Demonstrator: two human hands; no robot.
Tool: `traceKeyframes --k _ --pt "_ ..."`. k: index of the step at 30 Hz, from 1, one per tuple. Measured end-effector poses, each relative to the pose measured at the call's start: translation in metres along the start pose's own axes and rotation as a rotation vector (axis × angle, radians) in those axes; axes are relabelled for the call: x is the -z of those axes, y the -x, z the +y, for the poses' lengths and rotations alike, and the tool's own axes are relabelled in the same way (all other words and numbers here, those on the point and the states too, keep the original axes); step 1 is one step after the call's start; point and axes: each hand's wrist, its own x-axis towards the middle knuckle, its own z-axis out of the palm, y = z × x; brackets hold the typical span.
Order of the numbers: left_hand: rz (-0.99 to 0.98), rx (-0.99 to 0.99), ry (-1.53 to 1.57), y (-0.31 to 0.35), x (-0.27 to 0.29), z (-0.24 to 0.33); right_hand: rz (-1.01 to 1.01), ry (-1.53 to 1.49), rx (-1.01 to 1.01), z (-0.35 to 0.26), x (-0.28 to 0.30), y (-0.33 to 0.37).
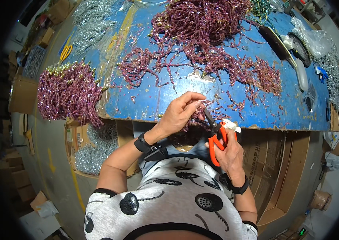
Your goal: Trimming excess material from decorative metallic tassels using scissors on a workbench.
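Observation:
Orange-handled pliers [215, 140] are gripped in my right hand [230, 155], their dark jaws pointing up and left. White wrapping covers one of the handles. My left hand [180, 112] pinches the end of a purple sequined strand [198, 114] right by the jaw tips, over the table's near edge. Whether the jaws touch the strand I cannot make out. More purple sequined strands [213, 62] lie loose across the blue table [137, 105], in front of a big tangled purple heap [201, 20].
A bundle of purple strands with yellow-green ends [69, 92] hangs over the table's left edge. Yellow scissors [66, 53] and silver strands [93, 28] lie behind it. A dark-bristled brush [275, 42] rests at the right. Cardboard boxes [271, 172] stand under the table.

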Motion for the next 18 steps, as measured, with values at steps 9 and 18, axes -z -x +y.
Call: traceKeyframes --k 9,18 --pt "0.026 0.021 0.084 -0.002 0.012 -0.004 -0.027 0.019 -0.020 -0.002 0.004 -0.003" --pt "0.076 -0.015 -0.113 0.001 0.010 0.005 -0.033 0.048 0.020 -0.004 0.005 -0.003"
